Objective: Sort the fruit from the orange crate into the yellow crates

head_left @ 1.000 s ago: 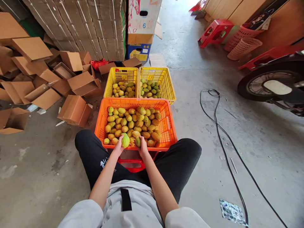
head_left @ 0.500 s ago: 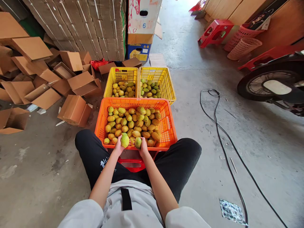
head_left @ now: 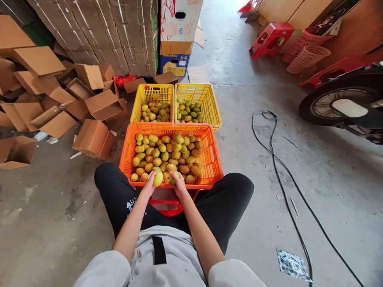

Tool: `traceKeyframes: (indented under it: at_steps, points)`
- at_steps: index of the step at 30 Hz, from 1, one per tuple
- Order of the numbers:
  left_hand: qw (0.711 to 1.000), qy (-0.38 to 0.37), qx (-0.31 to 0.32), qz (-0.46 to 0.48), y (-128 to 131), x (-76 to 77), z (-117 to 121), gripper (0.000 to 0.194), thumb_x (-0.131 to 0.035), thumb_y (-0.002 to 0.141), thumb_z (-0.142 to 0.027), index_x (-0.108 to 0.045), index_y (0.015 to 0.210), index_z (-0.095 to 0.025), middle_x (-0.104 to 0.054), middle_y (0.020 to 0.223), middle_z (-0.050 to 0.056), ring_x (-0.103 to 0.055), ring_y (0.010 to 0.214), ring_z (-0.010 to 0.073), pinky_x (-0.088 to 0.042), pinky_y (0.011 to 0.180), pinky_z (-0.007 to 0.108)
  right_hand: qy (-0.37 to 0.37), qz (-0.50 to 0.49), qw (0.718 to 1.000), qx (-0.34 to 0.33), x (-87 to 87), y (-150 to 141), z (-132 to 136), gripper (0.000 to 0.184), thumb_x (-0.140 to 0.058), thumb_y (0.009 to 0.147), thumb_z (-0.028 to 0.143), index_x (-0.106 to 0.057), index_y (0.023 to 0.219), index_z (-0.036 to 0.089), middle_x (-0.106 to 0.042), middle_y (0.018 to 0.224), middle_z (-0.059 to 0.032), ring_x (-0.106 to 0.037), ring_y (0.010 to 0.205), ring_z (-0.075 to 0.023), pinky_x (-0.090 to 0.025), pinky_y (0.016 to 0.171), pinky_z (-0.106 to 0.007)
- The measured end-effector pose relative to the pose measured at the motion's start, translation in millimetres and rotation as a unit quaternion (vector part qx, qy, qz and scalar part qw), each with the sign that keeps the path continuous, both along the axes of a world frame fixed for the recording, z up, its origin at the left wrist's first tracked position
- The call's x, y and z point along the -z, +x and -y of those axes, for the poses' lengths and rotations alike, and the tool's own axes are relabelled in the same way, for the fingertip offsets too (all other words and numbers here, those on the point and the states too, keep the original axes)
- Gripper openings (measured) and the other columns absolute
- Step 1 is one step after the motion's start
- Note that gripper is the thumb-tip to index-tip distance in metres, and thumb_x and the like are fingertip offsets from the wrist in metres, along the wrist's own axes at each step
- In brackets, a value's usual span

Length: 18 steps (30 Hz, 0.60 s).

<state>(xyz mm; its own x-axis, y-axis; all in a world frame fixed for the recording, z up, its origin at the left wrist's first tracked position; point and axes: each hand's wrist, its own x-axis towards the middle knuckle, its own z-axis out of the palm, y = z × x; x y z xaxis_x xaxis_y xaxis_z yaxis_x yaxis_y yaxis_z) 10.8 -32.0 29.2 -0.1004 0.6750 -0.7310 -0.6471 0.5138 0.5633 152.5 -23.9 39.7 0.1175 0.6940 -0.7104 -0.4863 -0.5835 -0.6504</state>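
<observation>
Over the near edge of an orange crate [head_left: 216,163], my left hand [head_left: 149,182] is closed round a yellow-green melon [head_left: 158,179]. Close by on the right, my right hand [head_left: 179,183] grips another small melon [head_left: 173,178], partly covered by its fingers. Many small yellow, orange and greenish melons [head_left: 164,156] fill the crate below both hands. Behind it stand two yellow crates side by side. The left yellow crate [head_left: 138,99] holds yellowish melons, and the right yellow crate [head_left: 214,104] greener ones.
Loose cardboard boxes [head_left: 92,137] lie heaped on the left, beneath stacked flattened cartons [head_left: 119,36]. A black cable [head_left: 287,171] runs along the floor to the right. Farther right are a motorcycle wheel [head_left: 338,103], a red stool [head_left: 272,38] and pink baskets [head_left: 308,59].
Both melons have been turned in my hands, and my right fingers now cover more of theirs. Both hands have stayed over the crate's near edge.
</observation>
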Motion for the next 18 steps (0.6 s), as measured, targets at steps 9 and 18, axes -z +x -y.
traceKeyframes:
  at_steps: [9,18]
  points:
    - [0.999,-0.017,-0.009,0.033,-1.7,7.6,-3.8,0.03,-0.055,0.092,-0.037,-0.07,0.099,-0.011,-0.071,0.074,0.008,-0.067,0.063,0.0177,-0.058,0.056,0.026,-0.039,-0.033,0.999,-0.007,0.3,-1.6,-4.3,0.026,-0.059,0.086,0.046,-0.062,0.077,0.021,-0.072,0.067,-0.0045,-0.07,0.061,-0.0196,-0.049,0.048,-0.025]
    - [0.995,-0.061,-0.041,0.072,-4.6,5.6,-4.3,0.047,-0.045,0.101,-0.046,-0.067,0.12,-0.009,-0.075,0.087,0.015,-0.075,0.081,0.0254,-0.063,0.07,0.034,-0.057,-0.053,0.996,-0.038,2.4,2.3,-8.3,0.038,-0.048,0.09,0.055,-0.06,0.077,0.022,-0.071,0.067,-0.005,-0.062,0.051,-0.0167,-0.043,0.044,-0.024]
